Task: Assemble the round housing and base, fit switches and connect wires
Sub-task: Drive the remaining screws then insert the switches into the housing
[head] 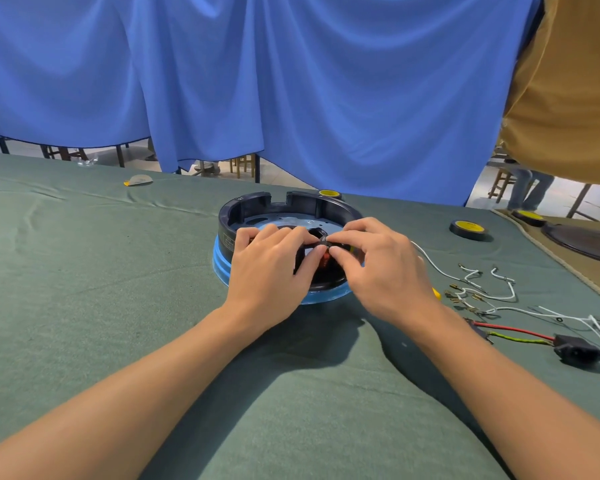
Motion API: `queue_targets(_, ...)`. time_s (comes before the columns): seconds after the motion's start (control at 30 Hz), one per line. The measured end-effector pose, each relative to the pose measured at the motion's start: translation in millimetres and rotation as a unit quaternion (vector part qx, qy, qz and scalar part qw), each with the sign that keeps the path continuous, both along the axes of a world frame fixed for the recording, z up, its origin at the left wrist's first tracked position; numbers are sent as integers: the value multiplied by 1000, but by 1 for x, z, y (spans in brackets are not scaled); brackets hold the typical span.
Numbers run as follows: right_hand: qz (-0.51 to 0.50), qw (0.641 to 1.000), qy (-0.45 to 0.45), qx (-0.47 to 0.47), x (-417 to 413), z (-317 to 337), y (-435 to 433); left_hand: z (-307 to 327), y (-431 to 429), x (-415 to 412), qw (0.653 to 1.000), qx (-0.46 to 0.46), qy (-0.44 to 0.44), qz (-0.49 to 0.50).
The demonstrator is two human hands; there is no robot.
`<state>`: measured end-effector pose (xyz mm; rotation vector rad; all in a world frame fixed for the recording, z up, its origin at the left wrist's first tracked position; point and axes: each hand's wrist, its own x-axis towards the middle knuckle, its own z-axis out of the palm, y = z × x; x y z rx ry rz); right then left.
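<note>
A round black housing point(257, 207) sits on a blue base point(222, 263) in the middle of the green table. Both hands work at its near rim. My left hand point(271, 265) and my right hand point(385, 265) meet fingertip to fingertip and pinch a small black part point(323, 241) at the housing's front wall. A bit of red and orange shows just below the fingertips. White wires with brass terminals point(478, 289) lie to the right, one white wire running under my right hand. A black power socket point(577, 349) with red and green-yellow leads lies further right.
Yellow-topped tape rolls point(468, 228) stand behind and to the right of the housing. A yellow tool tip point(437, 293) peeks out by my right wrist. A dark round part point(589, 242) lies at the right edge. A blue curtain hangs behind the table; a person in a tan shirt stands at the far right.
</note>
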<state>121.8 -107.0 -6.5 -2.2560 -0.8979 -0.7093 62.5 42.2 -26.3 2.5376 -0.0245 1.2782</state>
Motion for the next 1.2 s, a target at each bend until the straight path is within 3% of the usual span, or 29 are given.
queue_targets(0.1,21,1000,7,-2,-1,12,-13,-1,4,-3,999,31,17,-3)
queue_targets(0.2,-28,999,20,-17,7,24,-42,-2,4,-5,998,53,40,2)
queue_targets(0.37,-115,973,85,-181,10,21,-98,-4,-5,-6,997,67,22,22)
queue_targets(0.47,-142,959,121,-211,4,12,-114,-5,-14,-6,996,88,30,4)
queue_targets(0.7,-88,973,103,-188,-3,18,-126,-6,-16,-7,991,115,72,-12)
queue_targets(0.9,-65,935,134,-322,-9,16,-123,-8,-17,-7,991,114,63,-15)
queue_targets(1.03,-54,943,124,-304,-11,17,-120,-7,-16,-7,991,115,65,-17)
queue_targets(1.2,-6,986,50,-158,-25,5,-97,-8,-15,-7,991,113,67,-22)
